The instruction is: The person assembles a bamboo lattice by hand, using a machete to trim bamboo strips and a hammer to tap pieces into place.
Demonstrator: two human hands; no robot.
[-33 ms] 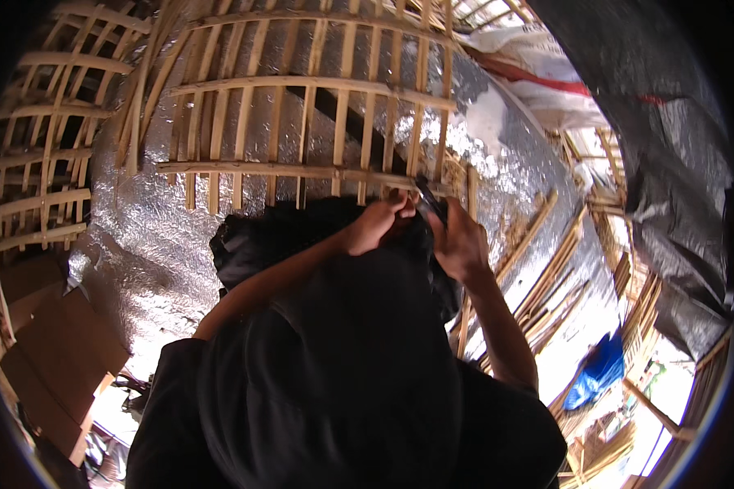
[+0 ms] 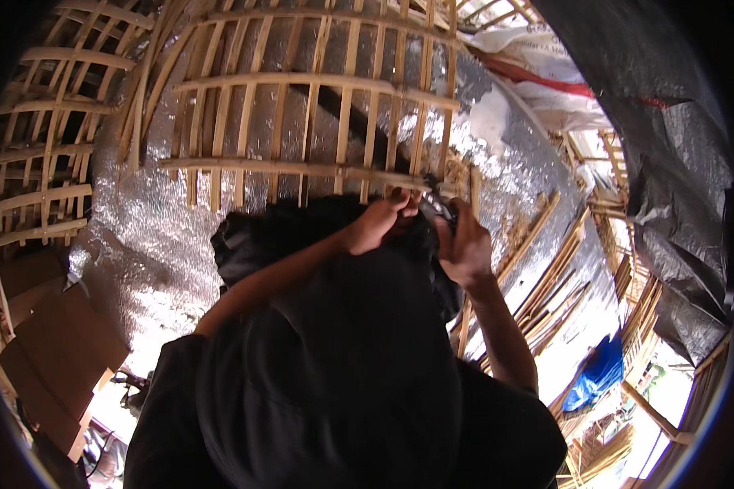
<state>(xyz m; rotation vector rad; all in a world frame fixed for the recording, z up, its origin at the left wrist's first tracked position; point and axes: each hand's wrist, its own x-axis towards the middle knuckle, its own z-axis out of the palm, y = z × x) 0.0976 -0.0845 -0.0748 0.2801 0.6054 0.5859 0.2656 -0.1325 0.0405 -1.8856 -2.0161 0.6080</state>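
A bamboo lattice of split slats lies before me, its near crosspiece running across in front of my hands. In my right hand is a dark metal tool that looks like pliers. Its head touches the near right corner of the lattice, where a slat meets the crosspiece. Just left of the tool, my left hand is closed, with fingertips pinched together under the crosspiece. What those fingertips hold is too small to make out. Dark cloth covers my lap beneath the lattice's near edge.
Silvery foil sheeting spreads under the lattice. Another bamboo lattice stands at the left, above brown cardboard. Loose bamboo strips lie at my right, near a blue plastic sheet. A dark tarp hangs at far right.
The pliers have tilted and their handles look wider apart, with my right fingers shifted slightly. The lattice has moved a little to the right. My left hand stays in place.
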